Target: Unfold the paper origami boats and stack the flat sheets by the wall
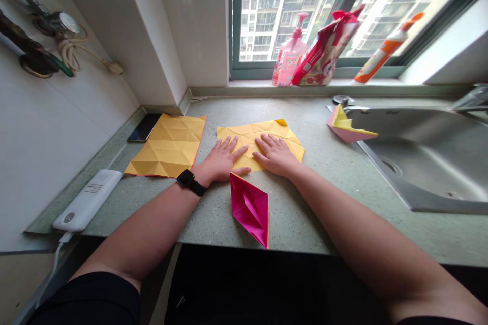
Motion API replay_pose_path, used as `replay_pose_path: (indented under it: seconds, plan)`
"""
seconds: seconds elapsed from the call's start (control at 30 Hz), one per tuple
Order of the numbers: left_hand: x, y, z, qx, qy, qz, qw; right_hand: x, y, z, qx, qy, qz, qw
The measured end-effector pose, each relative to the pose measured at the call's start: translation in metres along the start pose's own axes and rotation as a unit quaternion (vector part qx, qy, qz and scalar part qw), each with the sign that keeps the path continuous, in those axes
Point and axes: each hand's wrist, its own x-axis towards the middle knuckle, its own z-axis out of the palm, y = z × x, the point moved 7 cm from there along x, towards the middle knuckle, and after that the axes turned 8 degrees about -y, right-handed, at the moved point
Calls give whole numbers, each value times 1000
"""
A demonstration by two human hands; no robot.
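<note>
Both hands lie flat on a creased yellow sheet of paper (247, 134) in the middle of the counter. My left hand (223, 160), with a black watch (186, 178) at the wrist, rests on its left part, fingers spread. On the right part lies my right hand (276, 155), its fingers also apart. The sheet's far right corner is folded over in a darker yellow. Close to me, between my forearms, a magenta folded paper boat (249, 208) sits on the counter. Left of my left hand is another creased yellow-orange sheet (171, 142).
A dark phone (144, 127) lies partly beside the left sheet, and a white power bank (89, 200) with a cable is nearer. A pink and yellow paper boat (348, 129) stands at the rim of the steel sink (385, 203). Bottles and a red bag (324, 53) line the windowsill.
</note>
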Motion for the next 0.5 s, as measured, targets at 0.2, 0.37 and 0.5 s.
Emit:
replay_pose_path:
  seconds: [0.2, 0.37, 0.5]
  plan:
    - [2, -2, 1, 16, 11, -9, 1000, -9, 35, -7, -3, -20, 131, 991]
    - [1, -2, 1, 14, 14, -10, 1000, -23, 56, -9, -3, -22, 186, 982]
    - [0, -1, -1, 9, 13, -6, 1000, -37, 74, -7, -3, -35, 220, 975]
